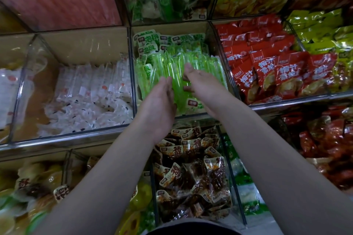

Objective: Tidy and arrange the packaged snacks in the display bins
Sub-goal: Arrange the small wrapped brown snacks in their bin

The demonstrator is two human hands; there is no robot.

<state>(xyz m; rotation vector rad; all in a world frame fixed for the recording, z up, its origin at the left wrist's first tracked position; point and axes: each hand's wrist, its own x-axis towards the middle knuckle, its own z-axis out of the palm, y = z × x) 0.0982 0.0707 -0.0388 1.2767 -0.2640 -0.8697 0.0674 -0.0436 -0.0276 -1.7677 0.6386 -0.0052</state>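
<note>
Middle display bin [183, 29], clear walls: translucent green stick packets [172, 66] lie side by side in a tight row, long axes running front to back. Behind them is a loose pile of green-and-white labelled packets [150, 42].
Left bin [80, 44]: white packets [91, 86], rowed at the back and heaped loose at the front.
Right bin: red packets [271, 66] in overlapping rows, fronts showing.
Lower bin: brown packets [191, 168] in a jumbled heap.

A metal-edged shelf [63, 140] carries clear bins [133, 74] side by side, holding white packets [89, 89], green packets [172, 63], red packets [277, 68] and yellow packets [321, 30].
</note>
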